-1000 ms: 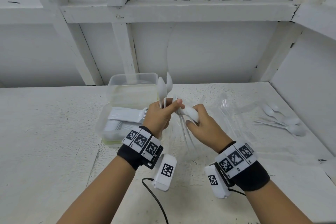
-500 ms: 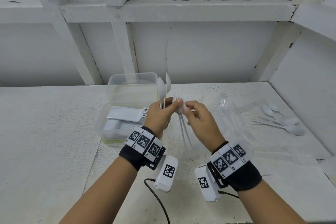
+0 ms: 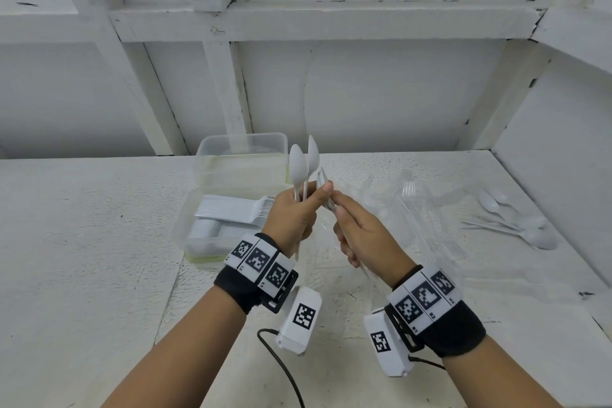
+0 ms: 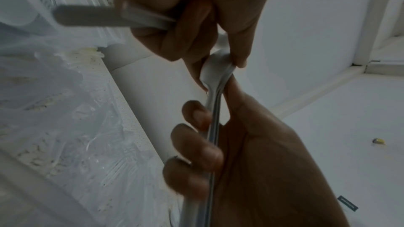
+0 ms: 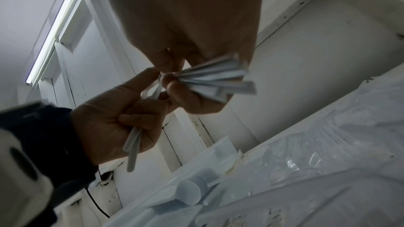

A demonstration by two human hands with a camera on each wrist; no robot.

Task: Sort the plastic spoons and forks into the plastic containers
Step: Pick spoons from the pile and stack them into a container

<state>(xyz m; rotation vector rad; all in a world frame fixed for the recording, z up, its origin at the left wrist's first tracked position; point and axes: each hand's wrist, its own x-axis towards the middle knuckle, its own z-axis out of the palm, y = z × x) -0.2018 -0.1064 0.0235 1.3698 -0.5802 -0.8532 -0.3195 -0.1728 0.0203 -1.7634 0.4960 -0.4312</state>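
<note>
While two white plastic spoons (image 3: 303, 169) are kept upright in the left hand (image 3: 291, 219), bowls up and handles running down through the curled fingers, a separate bundle of white plastic cutlery (image 3: 326, 191) is gripped in the right hand (image 3: 361, 235), whose fingers are closed round its handles. The two hands meet at the middle of the head view, thumb tips almost touching. In the left wrist view the heads of the bundle (image 4: 215, 75) are pinched between the left thumb and forefinger, presumably so that one piece can be drawn off and added to the upright pair. In the right wrist view the handle ends (image 5: 218, 82) are seen fanned out, which probably makes single pieces easier to part.

At about 10 o'clock from the hands, a low clear plastic container (image 3: 198, 225) is already stacked with white cutlery, mostly forks by the look of the tines. Directly behind it, a taller clear plastic tub (image 3: 241, 156) is stood; its contents cannot be made out. At 3 o'clock, well apart from the hands, loose white spoons (image 3: 516, 222) are left on the white speckled table (image 3: 82, 242), and between these and the hands a crumpled clear plastic bag (image 3: 414, 202) holding clear plastic forks is spread. Much sorting is judged to remain.
</note>
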